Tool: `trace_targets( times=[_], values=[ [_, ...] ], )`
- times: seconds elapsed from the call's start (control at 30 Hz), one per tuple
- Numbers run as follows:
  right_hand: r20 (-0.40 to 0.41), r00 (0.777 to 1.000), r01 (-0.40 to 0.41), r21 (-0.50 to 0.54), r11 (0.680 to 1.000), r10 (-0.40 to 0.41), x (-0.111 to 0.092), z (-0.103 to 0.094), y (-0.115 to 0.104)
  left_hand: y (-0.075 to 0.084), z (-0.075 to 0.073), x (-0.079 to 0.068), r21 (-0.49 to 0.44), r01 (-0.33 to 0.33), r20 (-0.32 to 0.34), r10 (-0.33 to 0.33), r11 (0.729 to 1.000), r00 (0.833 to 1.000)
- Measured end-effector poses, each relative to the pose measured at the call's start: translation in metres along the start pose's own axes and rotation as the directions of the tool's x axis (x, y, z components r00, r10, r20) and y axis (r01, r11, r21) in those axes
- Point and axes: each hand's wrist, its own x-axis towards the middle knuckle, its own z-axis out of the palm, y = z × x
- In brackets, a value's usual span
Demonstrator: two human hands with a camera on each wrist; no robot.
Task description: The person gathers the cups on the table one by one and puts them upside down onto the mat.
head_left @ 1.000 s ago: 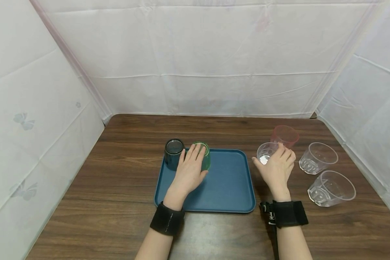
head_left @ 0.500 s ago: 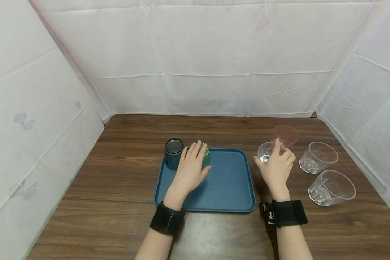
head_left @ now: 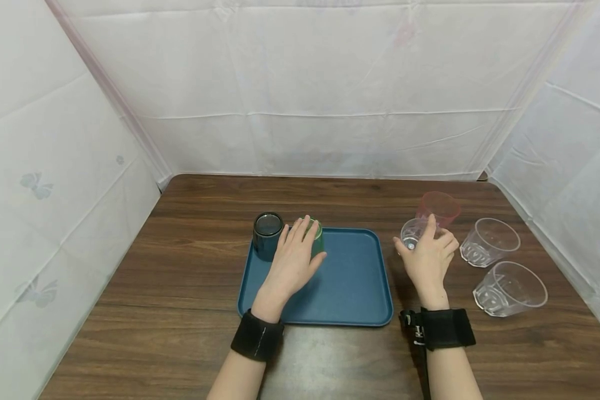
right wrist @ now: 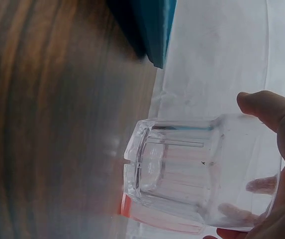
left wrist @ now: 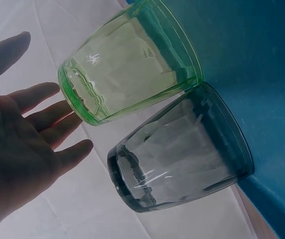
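Observation:
On the blue tray (head_left: pixel 350 278) a green glass (head_left: pixel 318 244) and a dark glass (head_left: pixel 266 239) stand upside down side by side. My left hand (head_left: pixel 291 266) is over the green glass, its fingers extended by the upturned base; the left wrist view shows the thumb held away. Right of the tray, my right hand (head_left: pixel 427 258) holds an upright clear glass (head_left: pixel 413 230) near the rim. Thumb (right wrist: pixel 264 107) and fingers (right wrist: pixel 261 185) lie on opposite sides of it in the right wrist view. Whether its base touches the table cannot be told. Behind it stands a pink glass (head_left: pixel 438 208).
Two more clear glasses stand upright to the right, one farther back (head_left: pixel 490 243) and one nearer (head_left: pixel 510 290). A white patterned sheet (head_left: pixel 300 144) hangs around the wooden table (head_left: pixel 180 266) at the back and sides.
My right hand and the clear glass have shifted slightly to the right, and the index finger has lifted and straightened. My left hand has barely moved.

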Motion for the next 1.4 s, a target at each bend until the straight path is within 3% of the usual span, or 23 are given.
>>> trace_targets(
  times=[0.27,1.17,1.4],
  values=[
    [-0.043,0.999,0.017,0.048,0.999,-0.015,0.002,-0.004,-0.006,0.001,-0.001,0.000,-0.055,-0.002,-0.010,0.001,0.999,1.000],
    [-0.019,0.994,-0.103,0.146,0.984,0.107,0.001,-0.014,-0.017,0.002,-0.001,0.000,-0.097,-0.022,-0.050,0.017,0.995,0.999],
    [0.020,0.993,-0.117,0.154,0.981,0.115,0.000,-0.017,-0.022,0.002,-0.001,0.000,-0.105,-0.022,-0.062,0.016,0.994,0.998]
  ],
)
